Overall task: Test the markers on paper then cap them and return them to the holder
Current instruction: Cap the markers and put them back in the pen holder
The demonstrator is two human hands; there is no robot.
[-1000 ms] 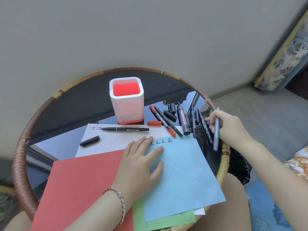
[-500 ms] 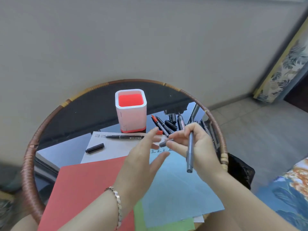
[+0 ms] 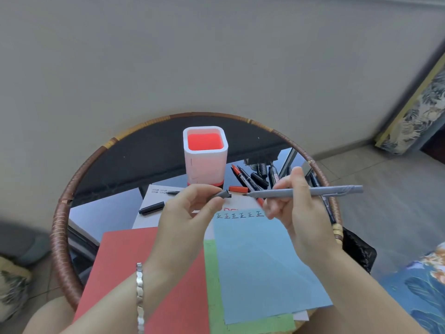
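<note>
My right hand (image 3: 297, 208) grips a grey marker (image 3: 313, 191), held level above the table with its bare tip pointing left. My left hand (image 3: 185, 213) pinches that marker's grey cap (image 3: 222, 194), a short gap from the tip. Below them lies a blue sheet (image 3: 260, 261) with a row of written characters along its top edge. The white holder (image 3: 206, 162) with a red inside stands behind. Several black and red markers (image 3: 255, 177) lie in a pile to its right.
Red paper (image 3: 149, 273), green paper (image 3: 212, 273) and a white sheet (image 3: 156, 201) overlap on the round glass table with a woven rim (image 3: 60, 225). A black cap (image 3: 151, 207) and an uncapped black marker (image 3: 173, 192) rest on the white sheet. A red cap (image 3: 238, 189) lies near the holder.
My right hand carried the grey marker from the pile on the right to the middle. My left hand rose off the blue sheet and pulled the cap off the marker.
</note>
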